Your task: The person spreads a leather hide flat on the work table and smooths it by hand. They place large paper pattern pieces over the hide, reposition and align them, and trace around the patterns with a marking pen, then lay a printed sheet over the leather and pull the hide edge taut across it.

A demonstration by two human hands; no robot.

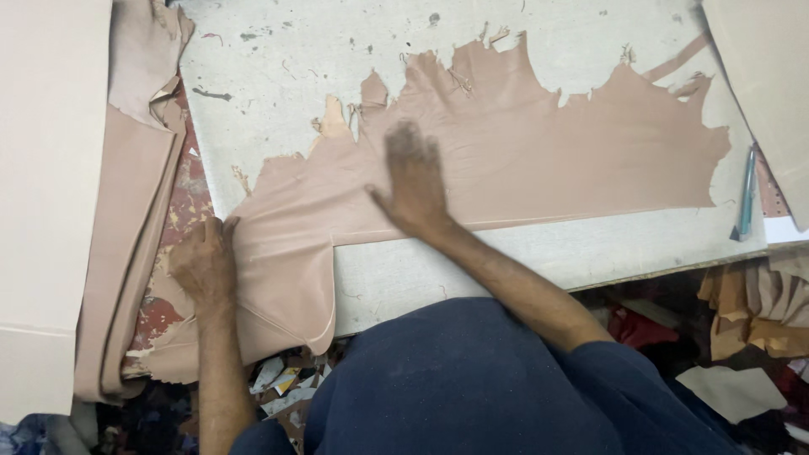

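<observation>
A large pale pink leather hide (539, 152) with a ragged upper edge lies spread over a scuffed white cutting board (286, 50). My right hand (413, 181) rests flat on the hide near its middle, fingers spread and slightly blurred. My left hand (204, 263) sits at the hide's left end, where the leather hangs over the board's corner, fingers curled on the edge of the leather.
Folded pink leather (126, 211) is stacked at the left beside a pale board (42, 168). A teal pen (747, 198) lies at the right edge. Leather scraps (750, 312) and paper bits lie below the table.
</observation>
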